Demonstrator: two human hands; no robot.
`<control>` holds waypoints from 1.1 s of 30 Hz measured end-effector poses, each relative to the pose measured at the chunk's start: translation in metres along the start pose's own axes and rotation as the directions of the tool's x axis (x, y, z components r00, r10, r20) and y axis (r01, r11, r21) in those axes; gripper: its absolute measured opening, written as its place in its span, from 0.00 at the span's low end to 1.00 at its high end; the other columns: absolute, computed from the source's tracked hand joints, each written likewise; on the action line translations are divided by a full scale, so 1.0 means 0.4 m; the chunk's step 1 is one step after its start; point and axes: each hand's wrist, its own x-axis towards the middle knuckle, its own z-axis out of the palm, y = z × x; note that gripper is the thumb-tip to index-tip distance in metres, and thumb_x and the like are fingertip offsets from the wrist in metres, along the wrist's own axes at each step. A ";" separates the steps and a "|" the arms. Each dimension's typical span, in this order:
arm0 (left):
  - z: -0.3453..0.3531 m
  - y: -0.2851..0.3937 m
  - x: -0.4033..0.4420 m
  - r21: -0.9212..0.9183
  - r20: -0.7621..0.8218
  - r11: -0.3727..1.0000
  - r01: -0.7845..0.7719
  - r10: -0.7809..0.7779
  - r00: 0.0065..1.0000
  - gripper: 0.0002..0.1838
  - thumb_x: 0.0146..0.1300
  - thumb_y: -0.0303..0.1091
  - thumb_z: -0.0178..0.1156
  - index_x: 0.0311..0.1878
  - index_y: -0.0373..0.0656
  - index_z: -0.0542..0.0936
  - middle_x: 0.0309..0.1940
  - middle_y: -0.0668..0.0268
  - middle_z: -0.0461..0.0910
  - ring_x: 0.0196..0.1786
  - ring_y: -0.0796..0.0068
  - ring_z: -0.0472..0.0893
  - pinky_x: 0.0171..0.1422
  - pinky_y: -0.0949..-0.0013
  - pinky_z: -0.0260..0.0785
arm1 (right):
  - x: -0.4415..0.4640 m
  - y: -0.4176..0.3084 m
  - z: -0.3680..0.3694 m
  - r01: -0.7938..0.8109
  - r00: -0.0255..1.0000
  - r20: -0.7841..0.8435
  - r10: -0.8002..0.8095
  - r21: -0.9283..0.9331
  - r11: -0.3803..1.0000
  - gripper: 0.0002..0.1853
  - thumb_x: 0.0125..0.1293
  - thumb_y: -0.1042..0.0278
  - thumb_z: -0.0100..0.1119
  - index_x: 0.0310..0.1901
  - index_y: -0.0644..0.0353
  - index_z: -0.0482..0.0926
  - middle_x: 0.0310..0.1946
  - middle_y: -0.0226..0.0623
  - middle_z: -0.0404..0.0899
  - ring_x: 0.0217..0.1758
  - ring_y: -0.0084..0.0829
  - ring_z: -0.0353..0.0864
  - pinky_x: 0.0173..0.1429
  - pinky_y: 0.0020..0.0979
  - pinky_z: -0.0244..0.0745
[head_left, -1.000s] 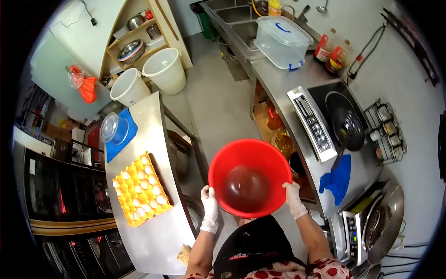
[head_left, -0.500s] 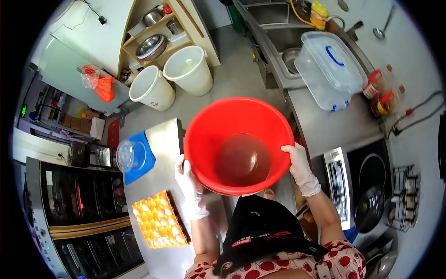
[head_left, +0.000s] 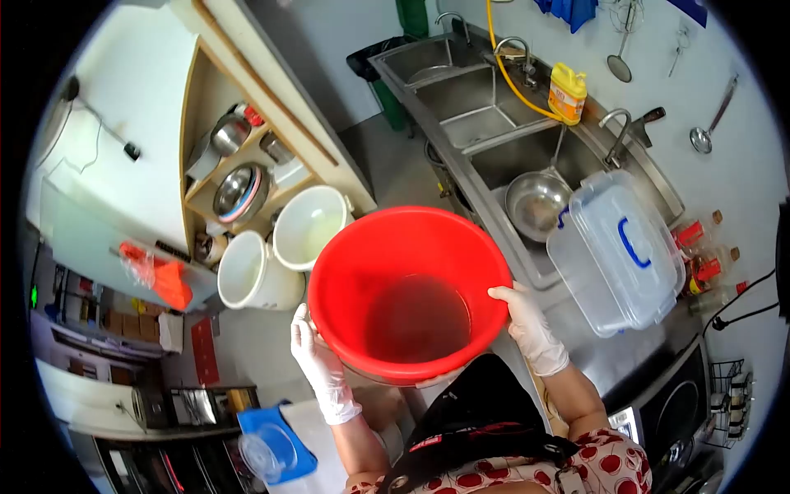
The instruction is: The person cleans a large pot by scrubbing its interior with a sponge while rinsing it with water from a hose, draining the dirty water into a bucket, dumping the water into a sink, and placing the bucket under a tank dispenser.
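A large red basin (head_left: 387,247) hangs in front of me with murky brownish liquid (head_left: 420,321) in its bottom. My left hand (head_left: 317,354), in a white glove, grips its left rim and side; the fingertips are partly hidden behind the wall. On the right rim, my right hand (head_left: 531,329), also gloved, is closed with the thumb over the edge and fingers beneath. Just beyond the basin stand two white buckets, one (head_left: 284,284) at the left and one (head_left: 284,222) behind it holding pale liquid.
Steel sinks (head_left: 494,123) line the right side, with a metal strainer or bowl (head_left: 535,202) in the nearest. A clear lidded box (head_left: 609,280) sits on the counter beside them. Shelves (head_left: 193,136) of bowls stand at the left. A blue tray (head_left: 276,440) lies low left.
I have moved forward with the red basin held in both hands. The buckets and sinks appear nearer, the blue tray has slid down the view, and the egg tray has left it.
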 end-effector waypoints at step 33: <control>1.077 -0.254 2.029 0.053 0.499 0.991 -0.125 0.082 0.863 0.27 0.70 0.48 0.49 0.57 0.31 0.68 0.51 0.52 0.74 0.53 0.63 0.74 0.60 0.60 0.66 | 1.767 -0.649 0.825 0.017 1.000 -0.016 -0.008 0.672 0.740 0.20 0.69 0.63 0.51 0.57 0.65 0.69 0.56 0.43 0.73 0.58 0.35 0.73 0.62 0.37 0.69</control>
